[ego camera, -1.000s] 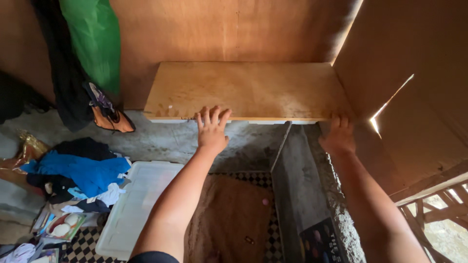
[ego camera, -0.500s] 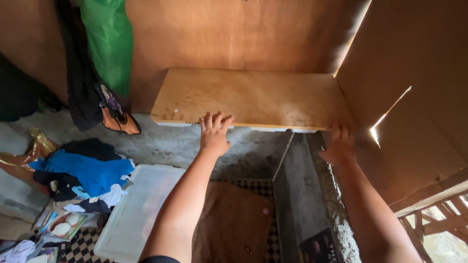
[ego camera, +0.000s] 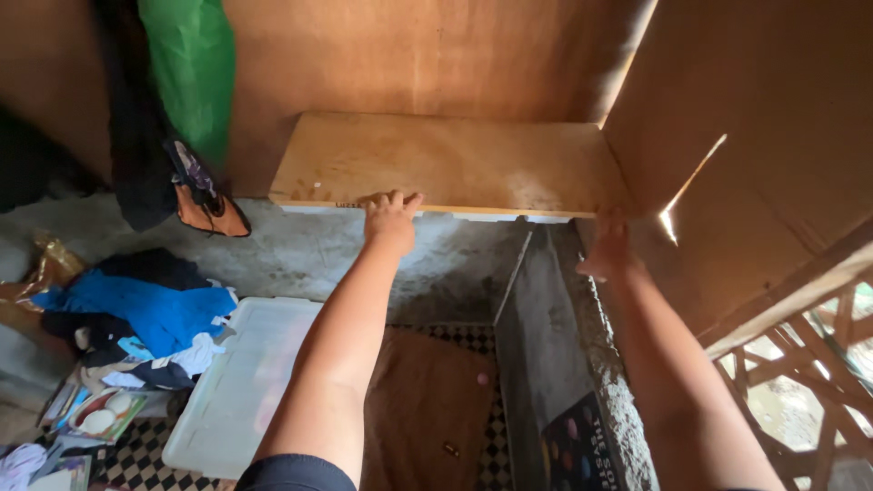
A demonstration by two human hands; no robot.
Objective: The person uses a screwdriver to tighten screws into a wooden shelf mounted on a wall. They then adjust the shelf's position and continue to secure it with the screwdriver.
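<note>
A pale plywood board (ego camera: pixel 455 164) lies flat like a shelf against the brown wooden back wall. My left hand (ego camera: pixel 391 218) grips its front edge near the middle, fingers curled over the top. My right hand (ego camera: pixel 607 250) holds the board's right front corner from below, next to the right-hand plywood wall. Both arms reach forward from the bottom of the view.
A low concrete wall (ego camera: pixel 564 364) stands under the board's right end. A white plastic lid (ego camera: pixel 245 382), a brown cloth (ego camera: pixel 427 409) and a heap of blue and dark clothes (ego camera: pixel 145 314) lie on the checkered floor. A green bag (ego camera: pixel 186 73) and dark clothes hang at the left.
The view has tilted so the board and my hands sit lower in frame. My left hand has shifted slightly along the board's front edge; my right hand stays at the right corner.
</note>
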